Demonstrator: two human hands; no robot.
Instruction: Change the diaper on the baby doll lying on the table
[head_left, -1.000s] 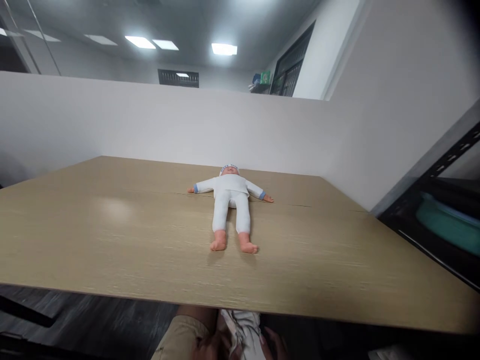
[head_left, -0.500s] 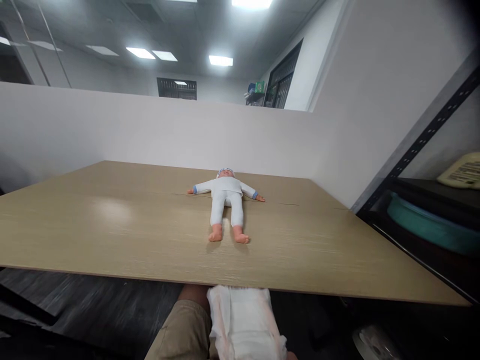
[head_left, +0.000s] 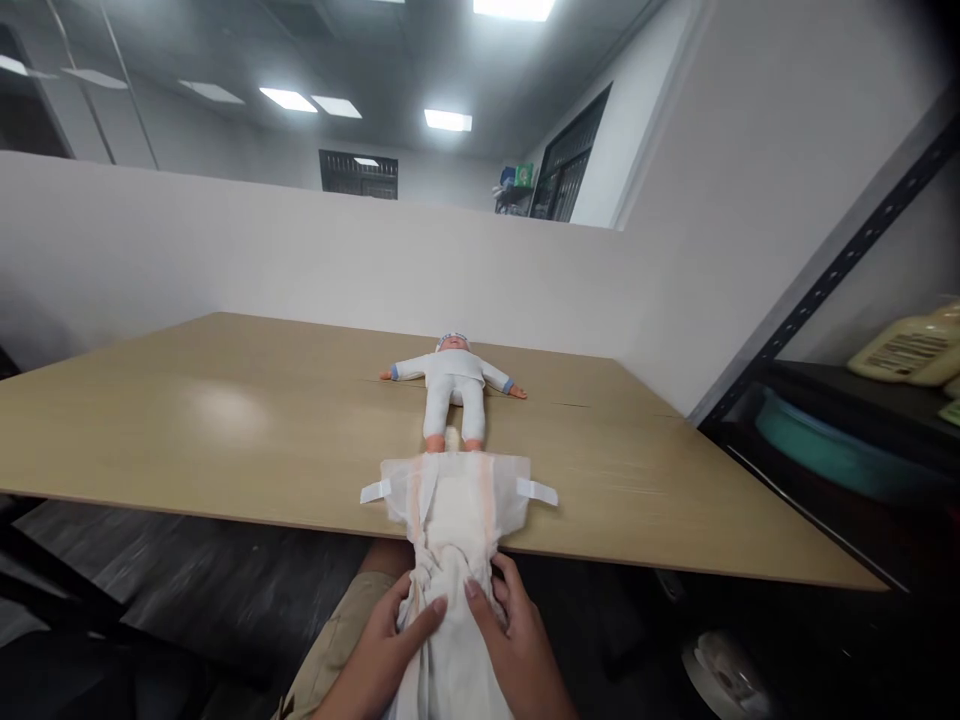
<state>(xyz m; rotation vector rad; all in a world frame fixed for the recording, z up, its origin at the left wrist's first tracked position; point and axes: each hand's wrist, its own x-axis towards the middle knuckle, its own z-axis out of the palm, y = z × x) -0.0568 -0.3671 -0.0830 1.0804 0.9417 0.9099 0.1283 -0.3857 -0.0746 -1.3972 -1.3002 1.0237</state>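
Grip of our left hand [head_left: 391,640] and right hand [head_left: 519,635] closed on a diaper [head_left: 454,505]

We pinch the white diaper from both sides at the near edge of the desk [head_left: 225,460]. Its far end spreads above the desktop, tapes [head_left: 540,492] sticking out either way; we cannot tell whether it touches. Just beyond, a doll [head_left: 454,370] in white clothes lies face up, feet hidden behind the diaper. Off to our right sits a teal basin [head_left: 825,450].
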